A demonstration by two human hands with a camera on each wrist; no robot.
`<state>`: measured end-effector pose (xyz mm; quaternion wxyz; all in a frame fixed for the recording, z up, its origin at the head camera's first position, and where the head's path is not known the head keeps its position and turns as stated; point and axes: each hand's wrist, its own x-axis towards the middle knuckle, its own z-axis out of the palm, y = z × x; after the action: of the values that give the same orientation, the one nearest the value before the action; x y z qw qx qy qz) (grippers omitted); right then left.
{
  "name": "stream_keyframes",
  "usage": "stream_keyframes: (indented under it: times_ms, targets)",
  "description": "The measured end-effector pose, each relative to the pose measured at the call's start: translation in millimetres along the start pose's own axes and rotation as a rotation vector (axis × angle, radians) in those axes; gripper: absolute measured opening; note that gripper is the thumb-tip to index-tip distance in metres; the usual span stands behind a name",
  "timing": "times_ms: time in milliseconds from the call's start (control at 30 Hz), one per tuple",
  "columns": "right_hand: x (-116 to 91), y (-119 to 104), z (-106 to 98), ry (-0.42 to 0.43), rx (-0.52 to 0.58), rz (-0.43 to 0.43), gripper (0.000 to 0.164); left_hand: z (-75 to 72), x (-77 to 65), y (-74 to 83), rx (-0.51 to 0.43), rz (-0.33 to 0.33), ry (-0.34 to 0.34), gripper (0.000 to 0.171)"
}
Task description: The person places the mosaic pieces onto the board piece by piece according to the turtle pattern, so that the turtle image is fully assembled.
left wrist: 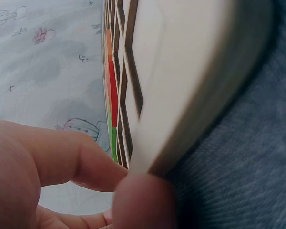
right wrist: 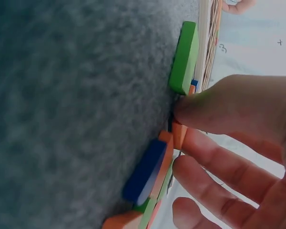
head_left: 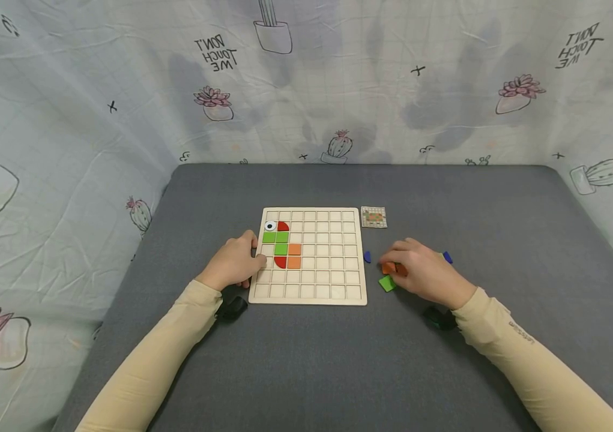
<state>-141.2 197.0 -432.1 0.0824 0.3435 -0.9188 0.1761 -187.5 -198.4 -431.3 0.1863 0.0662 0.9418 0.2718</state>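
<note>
My left hand (head_left: 236, 261) holds the left edge of a light wooden grid board (head_left: 333, 277), thumb on the near side in the left wrist view. On the board's left part sit an eye tile (head_left: 270, 226), red quarter-round tiles (head_left: 280, 262), green square tiles (head_left: 281, 249) and orange square tiles (head_left: 294, 263). Right of the board, my right hand (head_left: 425, 273) pinches an orange tile (right wrist: 179, 136) between thumb and fingers, low over the table. A green tile (right wrist: 184, 59) lies by the thumb. The right palm hides part of the loose pile in the head view.
A small pattern card (head_left: 373, 217) lies beyond the board's upper right. One blue tile (head_left: 367, 257) is beside the board's right edge. More loose tiles, among them a blue one (right wrist: 145, 171), lie around the right hand on the grey table (head_left: 328, 360).
</note>
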Motion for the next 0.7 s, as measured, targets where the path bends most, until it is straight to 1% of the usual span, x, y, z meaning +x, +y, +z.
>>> stream_keyframes:
  times_ms: [300,567,700]
  targets:
    - [17,-7,5,-0.004,0.054,-0.020,0.021,-0.5,-0.7,1.7,0.004,-0.002,0.000,0.038]
    - [42,-19,11,-0.036,0.114,-0.002,0.011,-1.6,-2.2,2.6,0.004,0.000,-0.005,0.038]
    - [56,-25,14,-0.039,0.144,-0.007,0.010,-1.3,-2.2,2.5,0.002,0.000,-0.004,0.038]
